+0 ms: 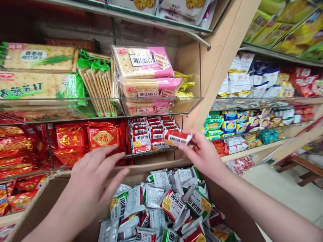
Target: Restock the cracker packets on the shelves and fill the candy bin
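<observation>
Between the thumb and fingers of my right hand (205, 156) is a red-and-white snack packet (176, 137), held at the right end of a shelf bin. Stacked rows of like packets (141, 136) fill that bin. My left hand (98, 174) hangs over the left side of a cardboard box (54, 188), fingers spread and holding nothing. Its fingertips are close to red bags with gold lettering (103, 137) on the same shelf. Loose small packets (174, 203), red, green and silver-backed, lie jumbled inside the box below both hands.
Above, a shelf with a clear front panel (161, 106) holds cracker packs (143, 62) in pink and green wrapping. A wooden upright (214, 64) divides the shelving. To the right are more shelves of small bagged snacks (237, 121) and a wooden stool (308, 171) on the floor.
</observation>
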Tool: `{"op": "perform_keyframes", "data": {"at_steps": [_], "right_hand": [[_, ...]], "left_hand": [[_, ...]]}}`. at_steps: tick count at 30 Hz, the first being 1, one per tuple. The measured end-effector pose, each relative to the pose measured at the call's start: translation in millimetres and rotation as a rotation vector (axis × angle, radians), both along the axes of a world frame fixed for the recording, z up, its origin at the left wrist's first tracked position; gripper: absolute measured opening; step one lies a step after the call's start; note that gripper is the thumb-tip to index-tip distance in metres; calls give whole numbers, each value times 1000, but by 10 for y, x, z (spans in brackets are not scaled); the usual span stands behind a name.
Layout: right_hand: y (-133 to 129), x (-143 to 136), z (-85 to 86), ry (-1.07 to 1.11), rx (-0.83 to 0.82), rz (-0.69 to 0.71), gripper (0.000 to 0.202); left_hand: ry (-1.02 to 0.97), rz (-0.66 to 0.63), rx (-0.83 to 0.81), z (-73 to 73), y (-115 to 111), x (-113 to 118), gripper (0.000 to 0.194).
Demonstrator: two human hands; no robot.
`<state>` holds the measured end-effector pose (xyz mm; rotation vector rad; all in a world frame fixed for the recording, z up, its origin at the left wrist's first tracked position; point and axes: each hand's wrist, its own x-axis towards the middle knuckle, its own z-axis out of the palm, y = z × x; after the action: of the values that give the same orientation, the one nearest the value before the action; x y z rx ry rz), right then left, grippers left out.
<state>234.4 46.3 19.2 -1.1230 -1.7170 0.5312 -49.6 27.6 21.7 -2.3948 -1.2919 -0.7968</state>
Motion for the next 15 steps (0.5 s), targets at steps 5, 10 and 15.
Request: {"op": "perform_keyframes", "data": {"at_steps": [5, 10, 15], "right_hand": [[745, -231, -57, -152, 95, -107, 29], [1271, -635, 75, -307, 38, -213, 26], [1701, -945, 188, -412, 60, -171, 41]], "left_hand": [[112, 128, -149, -138, 185, -145, 35], [164, 146, -126, -164, 90, -65, 33], [181, 155, -86, -185, 96, -67, 30]]}}
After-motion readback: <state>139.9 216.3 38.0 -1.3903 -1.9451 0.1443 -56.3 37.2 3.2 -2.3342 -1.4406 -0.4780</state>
